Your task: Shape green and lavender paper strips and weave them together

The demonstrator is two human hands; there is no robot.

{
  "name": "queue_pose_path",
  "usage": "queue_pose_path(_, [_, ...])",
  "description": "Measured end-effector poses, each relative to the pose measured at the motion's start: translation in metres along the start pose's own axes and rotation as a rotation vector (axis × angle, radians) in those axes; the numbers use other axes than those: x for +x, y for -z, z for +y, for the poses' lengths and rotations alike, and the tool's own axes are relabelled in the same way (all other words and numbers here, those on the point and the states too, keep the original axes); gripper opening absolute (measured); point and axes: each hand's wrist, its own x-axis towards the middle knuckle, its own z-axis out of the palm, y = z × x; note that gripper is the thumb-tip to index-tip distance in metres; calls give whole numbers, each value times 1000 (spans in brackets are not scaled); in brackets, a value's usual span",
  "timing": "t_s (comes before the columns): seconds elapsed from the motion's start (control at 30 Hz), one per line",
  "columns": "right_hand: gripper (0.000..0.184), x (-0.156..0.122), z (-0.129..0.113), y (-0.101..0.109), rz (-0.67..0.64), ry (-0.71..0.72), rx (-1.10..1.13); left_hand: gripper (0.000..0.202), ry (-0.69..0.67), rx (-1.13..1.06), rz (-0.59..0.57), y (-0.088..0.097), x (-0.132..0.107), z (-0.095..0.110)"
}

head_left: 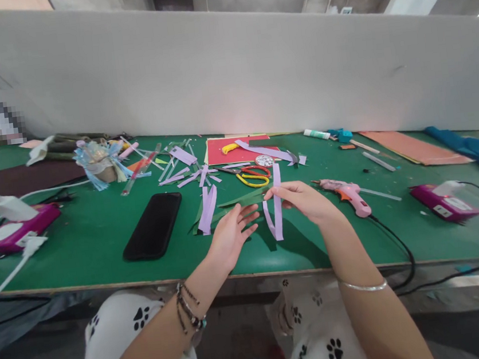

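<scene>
My right hand (302, 198) pinches a folded purple paper strip (278, 218), whose loop hangs down below the fingertips. A long green paper strip (245, 198) runs leftward from the same fingertips, just above my other hand. My left hand (232, 233) is open, palm turned inward, with its fingers apart and close to the green strip. Left of it, another folded purple strip (208, 210) lies on the table over some green paper. Beyond my hands are scissors (254, 176) with red and yellow handles.
A black phone (153, 226) lies to the left. A pink glue gun (345, 191) rests on the right, its cord trailing off the edge. Purple power blocks (445, 202) sit at both sides. Paper scraps, red paper (236, 151) and a paper-flower craft (101, 160) lie farther back.
</scene>
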Motion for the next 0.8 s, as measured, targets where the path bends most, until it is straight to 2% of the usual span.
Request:
queue_pose_path(0.07, [23, -1, 0, 0, 5, -16, -2, 21, -25, 44, 12, 0, 0, -1])
queue_pose_path(0.2, [23, -4, -2, 3, -41, 1, -100, 8, -131, 215, 107, 2, 4, 5])
queue_pose_path(0.27, [24, -6, -1, 5, -65, 5, -148, 14, -220, 385, 117, 5, 6, 13])
queue_pose_path(0.47, [26, -6, 2, 12, -59, -10, -212, 18, -515, 1150, -45, 21, 7, 39])
queue_pose_path(0.6, [27, -8, 6, 15, -135, -10, -315, 28, -599, 1565, -62, 30, 9, 40])
queue_pose_path(0.7, [28, -9, 11, 18, -157, 12, -377, 17, -639, 1795, -115, 33, 10, 37])
queue_pose_path(0.8, [27, -11, 18, 20, -122, 25, -398, 12, -638, 1870, -174, 33, 11, 36])
